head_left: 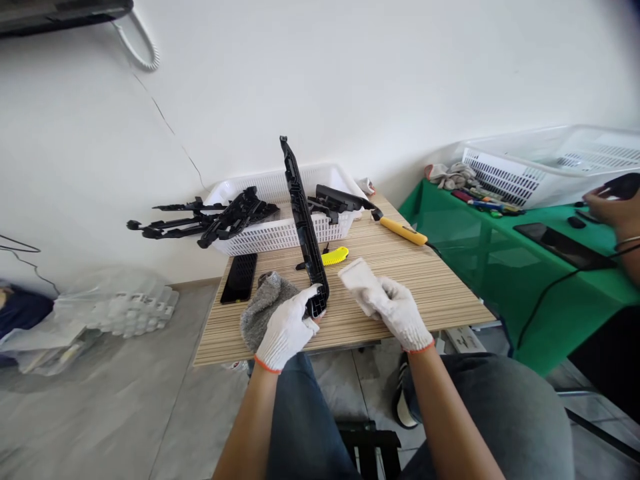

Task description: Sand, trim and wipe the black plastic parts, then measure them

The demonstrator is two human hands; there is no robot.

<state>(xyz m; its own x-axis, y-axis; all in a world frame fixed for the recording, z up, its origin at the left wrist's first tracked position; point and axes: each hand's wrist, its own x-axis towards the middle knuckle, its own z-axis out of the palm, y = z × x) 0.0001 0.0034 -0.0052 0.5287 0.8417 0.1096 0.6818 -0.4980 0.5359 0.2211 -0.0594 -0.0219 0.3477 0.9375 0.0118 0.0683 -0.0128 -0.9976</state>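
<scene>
Nearly upright, the long black part (302, 223) rose near the front edge of the table (435, 283), with bare surface rightward; the curled left hand (290, 325) gripped its lower end, while the right hand (400, 310), apart, pinched a white cloth (357, 273).

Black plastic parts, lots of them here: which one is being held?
The long, narrow black plastic strip standing up, slightly tilted, from the white-gloved left hand. The other black parts rest in the white perforated plastic basket, some jutting over its rim.
</scene>
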